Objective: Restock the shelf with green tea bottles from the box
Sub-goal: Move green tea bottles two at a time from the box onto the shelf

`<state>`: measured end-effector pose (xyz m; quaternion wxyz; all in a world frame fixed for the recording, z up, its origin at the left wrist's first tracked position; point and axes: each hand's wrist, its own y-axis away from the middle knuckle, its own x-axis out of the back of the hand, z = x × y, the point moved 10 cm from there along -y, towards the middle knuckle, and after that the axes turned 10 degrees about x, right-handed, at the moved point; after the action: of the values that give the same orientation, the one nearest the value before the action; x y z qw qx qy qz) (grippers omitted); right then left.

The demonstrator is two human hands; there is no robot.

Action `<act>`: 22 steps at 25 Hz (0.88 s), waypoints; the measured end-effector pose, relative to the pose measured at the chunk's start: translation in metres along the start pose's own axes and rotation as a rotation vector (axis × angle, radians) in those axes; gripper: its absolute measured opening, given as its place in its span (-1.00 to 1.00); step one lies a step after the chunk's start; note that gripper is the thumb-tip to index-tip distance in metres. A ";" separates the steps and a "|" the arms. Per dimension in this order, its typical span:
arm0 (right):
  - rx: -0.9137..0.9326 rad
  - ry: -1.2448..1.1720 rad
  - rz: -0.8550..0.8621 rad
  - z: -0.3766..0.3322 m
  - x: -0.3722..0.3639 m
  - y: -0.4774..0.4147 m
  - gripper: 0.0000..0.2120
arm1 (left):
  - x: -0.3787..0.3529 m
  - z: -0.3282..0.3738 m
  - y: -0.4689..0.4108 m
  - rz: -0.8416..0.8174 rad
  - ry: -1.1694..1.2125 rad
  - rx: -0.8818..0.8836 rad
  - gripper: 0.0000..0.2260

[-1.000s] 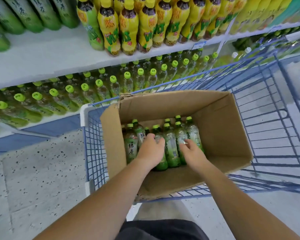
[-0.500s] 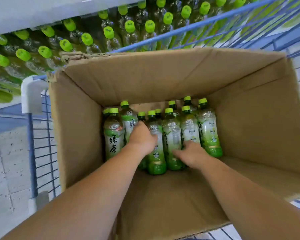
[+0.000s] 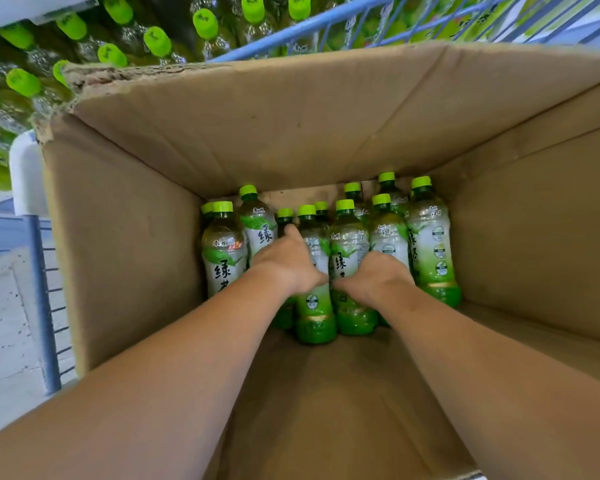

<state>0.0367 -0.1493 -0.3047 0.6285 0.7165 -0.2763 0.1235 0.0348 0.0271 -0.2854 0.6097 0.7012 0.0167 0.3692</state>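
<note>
While the bottles [image 3: 430, 237] stand packed at the box's [image 3: 125, 237] 12 o'clock end, the left hand [image 3: 288, 263] and right hand [image 3: 374, 277] each curl fingers round one, fingertips hidden.

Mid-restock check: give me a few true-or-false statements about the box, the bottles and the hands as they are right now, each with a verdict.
1. The left hand and the right hand are both down inside the cardboard box, holding green tea bottles. True.
2. The green tea bottles lie flat on the box floor. False: they stand upright, caps up.
3. The bottles fill the cardboard box from wall to wall. False: they cluster against the far wall, and the near part of the floor is bare cardboard.
4. The cardboard box sits in a blue wire cart. True.
</note>
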 end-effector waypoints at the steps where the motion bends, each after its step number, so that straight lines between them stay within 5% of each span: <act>1: 0.011 0.003 0.016 0.000 0.000 -0.001 -0.54 | 0.001 -0.003 0.001 0.012 0.027 -0.002 -0.13; 7: 0.110 -0.094 -0.022 0.001 0.000 -0.004 -0.55 | -0.001 -0.012 0.015 0.097 0.308 0.000 -0.32; 11: 0.148 -0.199 -0.066 0.006 -0.002 -0.003 -0.59 | -0.017 -0.011 0.025 0.019 0.709 -0.056 -0.48; 16: 0.138 -0.655 -0.098 0.009 -0.008 0.006 -0.63 | -0.006 -0.009 0.029 -0.045 0.911 -0.102 -0.56; 22: 0.128 -0.881 -0.110 0.010 -0.002 0.013 -0.23 | 0.013 -0.012 0.039 -0.167 1.013 -0.085 -0.64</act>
<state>0.0263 -0.1594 -0.2965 0.4110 0.7519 -0.4706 -0.2102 0.0216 0.0331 -0.2454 0.5803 0.4054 0.3508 0.6131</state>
